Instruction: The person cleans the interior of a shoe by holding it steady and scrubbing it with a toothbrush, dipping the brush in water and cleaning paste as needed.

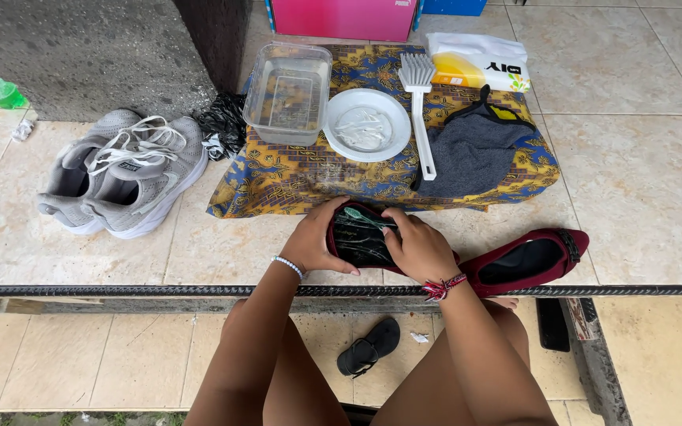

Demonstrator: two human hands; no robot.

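My left hand (315, 241) grips the side of a dark red flat shoe (354, 241) that rests on the tiled ledge. My right hand (418, 246) holds a small green-handled brush (366, 218) inside that shoe's opening. The matching dark red shoe (534, 259) lies to the right on the tiles, untouched. A beaded bracelet sits on my left wrist and a red thread band on my right.
A patterned cloth (278, 177) bears a clear water tub (287, 93), a white bowl (366, 126), a white scrub brush (418, 102), a grey cloth (471, 150) and a white packet (479, 61). Grey sneakers (120, 173) stand left. A black sandal (369, 347) lies below.
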